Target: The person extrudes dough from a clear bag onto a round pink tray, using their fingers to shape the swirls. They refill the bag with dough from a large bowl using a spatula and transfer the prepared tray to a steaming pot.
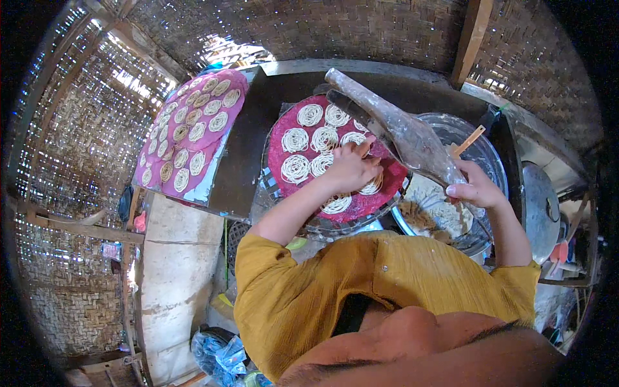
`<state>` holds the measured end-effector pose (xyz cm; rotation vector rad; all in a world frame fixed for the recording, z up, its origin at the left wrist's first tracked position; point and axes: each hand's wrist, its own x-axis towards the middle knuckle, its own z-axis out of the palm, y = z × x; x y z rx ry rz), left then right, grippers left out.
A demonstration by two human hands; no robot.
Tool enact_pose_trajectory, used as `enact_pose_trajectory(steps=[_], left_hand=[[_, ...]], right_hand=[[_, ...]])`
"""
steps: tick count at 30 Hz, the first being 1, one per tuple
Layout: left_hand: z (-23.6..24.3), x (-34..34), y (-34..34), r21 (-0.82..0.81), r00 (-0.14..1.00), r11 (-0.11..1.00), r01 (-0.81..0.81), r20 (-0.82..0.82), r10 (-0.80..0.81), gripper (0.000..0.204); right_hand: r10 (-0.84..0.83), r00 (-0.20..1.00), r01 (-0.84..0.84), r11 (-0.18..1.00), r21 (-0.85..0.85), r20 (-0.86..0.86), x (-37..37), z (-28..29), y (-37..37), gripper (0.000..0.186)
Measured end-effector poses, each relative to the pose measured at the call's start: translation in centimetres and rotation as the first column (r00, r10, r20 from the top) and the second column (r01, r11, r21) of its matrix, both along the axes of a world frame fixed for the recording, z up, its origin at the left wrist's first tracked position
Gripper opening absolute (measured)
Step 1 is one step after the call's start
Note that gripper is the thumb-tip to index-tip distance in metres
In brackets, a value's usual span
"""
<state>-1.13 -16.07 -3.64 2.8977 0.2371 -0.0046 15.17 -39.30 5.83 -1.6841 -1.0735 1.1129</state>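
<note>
My right hand (476, 186) is closed round the near end of a long, dough-smeared tool (406, 129); it looks wooden, with a darker piece along its underside. The tool slants up and to the left over a round tray lined with red cloth (288, 137). Several pale coiled discs of thin strands (295, 168) lie on the cloth. Low over the tray's middle, my left hand (351, 166) reaches in with its fingers apart, next to the coils and beneath the tool. Its fingertips are partly hidden, and whether they touch a coil cannot be made out.
To the right stands a large metal basin (503, 168) holding pale dough (445, 200) and a wooden-handled utensil (469, 140). A pink cloth (209, 142) with more coils lies at the left. A big round lid (540, 203) leans at the far right. Woven walls (322, 32) enclose the space.
</note>
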Motion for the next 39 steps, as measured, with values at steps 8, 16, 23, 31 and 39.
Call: enact_pose_trajectory(steps=[8, 16, 23, 31, 39], left_hand=[[1.6, 2.7, 5.8, -0.557, 0.870, 0.811, -0.178, 0.296, 0.394, 0.053], [12.0, 8.0, 9.5, -0.336, 0.608, -0.644, 0.687, 0.751, 0.256, 0.077], [5.5, 10.0, 9.8, -0.444, 0.659, -0.489, 0.751, 0.445, 0.607, 0.067], [4.0, 8.9, 9.0, -0.390, 0.631, -0.496, 0.776, 0.464, 0.622, 0.058], [8.4, 6.9, 9.0, -0.352, 0.528, -0.394, 0.849, 0.529, 0.664, 0.059]], right_hand=[[-0.005, 0.999, 0.006, 1.000, 0.029, -0.036, -0.2, 0.9, 0.8, 0.058], [0.176, 0.946, -0.174, 0.984, 0.033, -0.270, 2.9, 0.3, 3.4, 0.066], [0.046, 0.998, -0.054, 0.974, -0.218, -0.044, 4.4, -1.4, 5.6, 0.056], [0.014, 0.999, -0.001, 0.969, -0.248, 0.048, 3.2, -0.9, 4.4, 0.045], [0.037, 0.980, -0.006, 0.988, -0.153, 0.197, 2.3, 1.6, 5.3, 0.046]])
